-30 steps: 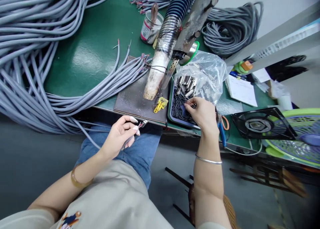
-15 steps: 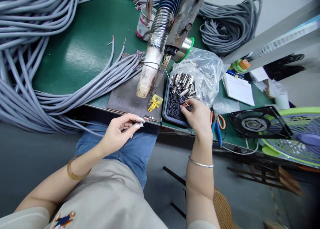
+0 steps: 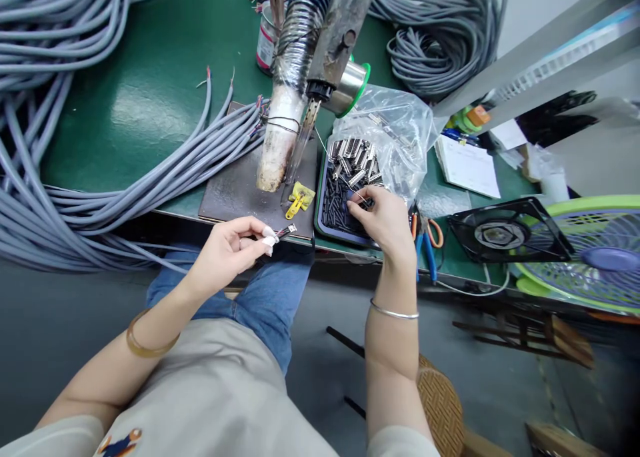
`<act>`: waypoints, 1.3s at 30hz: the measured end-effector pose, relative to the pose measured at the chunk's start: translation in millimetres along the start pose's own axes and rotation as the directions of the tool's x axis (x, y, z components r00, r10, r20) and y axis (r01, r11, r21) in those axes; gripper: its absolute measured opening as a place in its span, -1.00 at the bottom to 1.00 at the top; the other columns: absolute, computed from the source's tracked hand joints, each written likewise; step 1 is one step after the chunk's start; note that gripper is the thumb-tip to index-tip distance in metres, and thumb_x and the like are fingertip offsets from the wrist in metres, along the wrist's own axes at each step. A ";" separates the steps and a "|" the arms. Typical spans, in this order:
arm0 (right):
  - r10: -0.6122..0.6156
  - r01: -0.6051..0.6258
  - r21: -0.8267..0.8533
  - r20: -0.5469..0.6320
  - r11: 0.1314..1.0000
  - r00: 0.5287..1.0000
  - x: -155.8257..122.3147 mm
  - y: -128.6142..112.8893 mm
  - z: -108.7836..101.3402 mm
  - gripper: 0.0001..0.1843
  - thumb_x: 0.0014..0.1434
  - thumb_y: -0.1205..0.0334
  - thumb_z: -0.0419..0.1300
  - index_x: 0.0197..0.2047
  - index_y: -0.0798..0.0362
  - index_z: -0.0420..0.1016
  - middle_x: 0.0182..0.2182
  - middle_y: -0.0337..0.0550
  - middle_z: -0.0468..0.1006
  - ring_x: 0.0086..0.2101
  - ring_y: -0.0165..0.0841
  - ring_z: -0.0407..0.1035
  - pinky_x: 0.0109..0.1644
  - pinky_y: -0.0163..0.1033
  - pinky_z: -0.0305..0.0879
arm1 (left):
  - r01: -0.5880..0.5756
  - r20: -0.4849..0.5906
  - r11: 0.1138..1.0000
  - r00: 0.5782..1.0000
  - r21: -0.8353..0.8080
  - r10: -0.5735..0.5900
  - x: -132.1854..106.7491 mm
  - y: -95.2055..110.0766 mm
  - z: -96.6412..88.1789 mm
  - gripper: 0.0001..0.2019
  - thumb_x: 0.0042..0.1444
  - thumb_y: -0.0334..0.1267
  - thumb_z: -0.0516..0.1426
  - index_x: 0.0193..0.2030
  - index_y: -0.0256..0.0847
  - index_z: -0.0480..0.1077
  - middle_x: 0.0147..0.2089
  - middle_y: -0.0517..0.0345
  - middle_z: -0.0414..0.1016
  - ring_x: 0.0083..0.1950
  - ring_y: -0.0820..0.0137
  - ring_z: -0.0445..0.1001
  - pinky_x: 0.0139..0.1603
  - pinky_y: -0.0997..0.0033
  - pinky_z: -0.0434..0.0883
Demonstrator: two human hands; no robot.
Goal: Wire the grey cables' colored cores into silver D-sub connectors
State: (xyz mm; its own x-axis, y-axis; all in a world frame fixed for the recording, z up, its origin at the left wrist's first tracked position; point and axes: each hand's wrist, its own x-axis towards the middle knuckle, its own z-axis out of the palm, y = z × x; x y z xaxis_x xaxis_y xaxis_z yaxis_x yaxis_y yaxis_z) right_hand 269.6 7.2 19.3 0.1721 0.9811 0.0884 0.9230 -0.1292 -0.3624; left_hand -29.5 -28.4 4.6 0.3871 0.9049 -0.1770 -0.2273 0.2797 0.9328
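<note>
My left hand (image 3: 231, 249) is closed in a pinch, in front of the bench edge. It grips a cable at its end, where a small connector (image 3: 287, 231) with a silver tip and dark body sticks out past the fingertips. My right hand (image 3: 381, 216) reaches into a shallow dark tray (image 3: 320, 227), thumb and forefinger pinched low among the pieces; what they hold, if anything, cannot be made out. Short black tubes (image 3: 334, 204) fill the near part of the tray. Silver metal connectors (image 3: 357, 157) are heaped behind them. A thin wire runs down toward my right fingertips.
A fume hose (image 3: 285, 117) and metal arm (image 3: 340, 30) hang above a brown board (image 3: 225, 197). Grey cables (image 3: 165, 177) lie left. A wire spool (image 3: 353, 87), plastic bag (image 3: 405, 130), pliers (image 3: 427, 250), small fan (image 3: 505, 234) and green basket (image 3: 600, 207) are around the tray.
The connector in my left hand has turned, now tilting upward with its dark side showing. My right hand stays in the tray with its fingers pinched. The whole view has shifted slightly.
</note>
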 end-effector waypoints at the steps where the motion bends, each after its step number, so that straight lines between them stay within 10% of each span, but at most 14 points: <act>1: 0.007 -0.007 0.003 0.007 1.000 1.000 -1.2 0.0 -1.5 -0.95 0.08 0.23 0.25 -0.36 0.01 0.50 -0.38 -0.16 0.61 -0.42 -0.32 0.36 -0.18 -0.18 0.22 | 0.016 -0.013 0.999 1.000 -0.036 -0.017 0.8 -0.4 -1.2 -0.80 -0.04 -0.27 0.39 -0.34 -0.30 0.51 -0.49 0.19 0.51 -0.67 0.69 0.13 -0.69 0.64 0.05; 9: 0.075 0.036 0.276 -0.381 0.960 0.922 -53.7 -37.8 -13.4 -0.88 0.24 0.17 0.24 -0.26 0.02 0.55 -0.38 -0.24 0.56 -0.60 -0.51 0.12 -0.45 -0.26 0.07 | -0.039 -0.101 0.999 0.994 0.000 0.038 1.3 -4.8 4.8 -0.88 -0.07 -0.34 0.37 -0.36 -0.30 0.57 -0.45 0.16 0.56 -0.54 0.61 0.35 -0.55 0.64 0.29; 17: -0.135 0.235 0.573 -0.212 0.785 0.968 -104.6 -101.8 18.1 -0.90 0.32 0.32 0.23 -0.23 0.02 0.58 -0.33 -0.24 0.55 -0.50 -0.52 0.26 -0.48 -0.31 0.12 | -0.126 -0.136 0.976 0.979 0.176 0.151 -4.8 -2.4 10.5 -0.93 -0.02 -0.36 0.31 -0.36 -0.31 0.61 -0.36 0.12 0.64 -0.38 0.53 0.53 -0.32 0.62 0.47; 39: -0.369 0.427 0.334 -0.224 0.840 0.902 -110.1 -110.4 28.6 -0.88 0.35 0.38 0.20 -0.15 0.01 0.56 -0.26 -0.17 0.64 -0.26 -0.42 0.54 -0.20 -0.33 0.42 | -0.202 0.098 0.942 0.978 0.268 0.182 -8.9 -6.2 -1.3 -0.74 0.04 -0.45 0.17 -0.11 -0.31 0.56 -0.26 0.08 0.64 -0.33 0.47 0.53 -0.31 0.54 0.44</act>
State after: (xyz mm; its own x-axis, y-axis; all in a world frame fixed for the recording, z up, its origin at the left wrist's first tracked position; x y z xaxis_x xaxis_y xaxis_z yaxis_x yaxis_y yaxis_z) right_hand 139.0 -82.4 23.1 -0.1080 0.9004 0.4214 0.7341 0.3581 -0.5770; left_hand -32.7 -37.8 0.0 0.4251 0.9048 0.0271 -0.0528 -0.0051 0.9986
